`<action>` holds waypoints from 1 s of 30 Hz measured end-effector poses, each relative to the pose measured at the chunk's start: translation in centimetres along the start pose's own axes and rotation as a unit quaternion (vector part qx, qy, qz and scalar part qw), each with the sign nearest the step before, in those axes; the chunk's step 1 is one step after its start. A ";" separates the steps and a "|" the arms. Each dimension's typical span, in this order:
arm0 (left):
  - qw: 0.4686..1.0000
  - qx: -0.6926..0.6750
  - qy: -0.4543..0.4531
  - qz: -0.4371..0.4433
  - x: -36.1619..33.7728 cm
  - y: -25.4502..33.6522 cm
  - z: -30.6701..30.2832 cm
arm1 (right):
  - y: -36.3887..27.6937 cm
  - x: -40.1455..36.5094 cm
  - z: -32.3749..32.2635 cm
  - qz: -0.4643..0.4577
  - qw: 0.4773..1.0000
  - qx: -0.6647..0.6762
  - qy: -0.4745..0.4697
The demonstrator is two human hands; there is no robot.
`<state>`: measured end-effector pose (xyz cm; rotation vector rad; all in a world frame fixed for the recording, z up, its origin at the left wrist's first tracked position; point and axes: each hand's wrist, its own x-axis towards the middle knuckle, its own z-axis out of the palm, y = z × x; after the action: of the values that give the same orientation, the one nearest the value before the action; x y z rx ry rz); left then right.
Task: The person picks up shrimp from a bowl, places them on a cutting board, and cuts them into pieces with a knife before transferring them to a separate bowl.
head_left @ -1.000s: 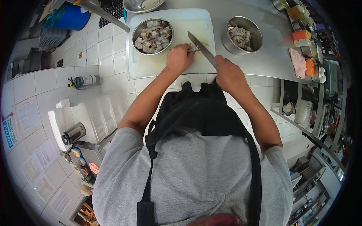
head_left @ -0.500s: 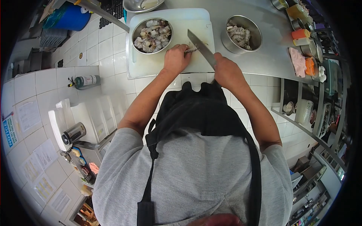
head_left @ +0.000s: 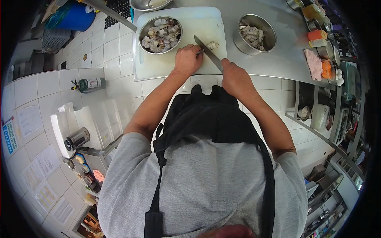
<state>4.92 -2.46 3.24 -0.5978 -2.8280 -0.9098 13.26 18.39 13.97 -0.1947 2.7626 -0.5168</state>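
Note:
A knife [head_left: 208, 54] is held by its handle in my right hand [head_left: 235, 77], its blade slanting up and left over the white cutting board [head_left: 152, 66]. Close to the blade's left side, my left hand [head_left: 188, 59] has its fingers pressed together on a small greyish piece, mostly hidden by the fingers. Right of the blade, a pale cut piece [head_left: 212, 45] lies on the board. A metal bowl of raw, shrimp-like seafood [head_left: 160, 35] stands on the board's left part. More such pieces [head_left: 252, 36] lie in a deep metal pot [head_left: 248, 49] to the right.
Another metal bowl [head_left: 149, 4] is at the counter's back left. On the steel counter [head_left: 285, 59], at the right, are a pink cloth [head_left: 313, 64], an orange-lidded container [head_left: 316, 35] and several pots. A metal post [head_left: 111, 16] rises beside the board's left corner.
The knife and my right hand have shifted slightly left. A pale piece now lies right of the blade, and less of the piece under my left fingers shows.

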 end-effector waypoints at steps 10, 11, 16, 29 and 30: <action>0.999 -0.004 0.009 -0.031 -1.0 -0.3 -0.9 | 0.6 -0.1 -1.0 -0.007 1.000 0.014 0.027; 1.000 -0.002 0.003 -0.029 -1.0 -0.3 -1.0 | 0.5 -0.5 -1.0 -0.007 1.000 0.013 0.026; 1.000 0.014 -0.006 -0.019 -0.7 -0.5 -0.4 | -0.2 -1.4 -1.1 0.011 0.999 -0.005 -0.036; 0.998 0.005 -0.007 -0.064 -1.1 -0.2 -1.2 | -0.8 0.3 -0.4 -0.020 1.000 0.018 0.011; 0.998 0.004 -0.008 -0.065 -1.2 -0.4 -1.1 | -0.9 0.1 -0.5 -0.024 1.000 0.017 0.003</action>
<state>5.82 -3.83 3.68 -0.4244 -2.9122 -0.9166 13.12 17.72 14.72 -0.2532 2.7587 -0.5765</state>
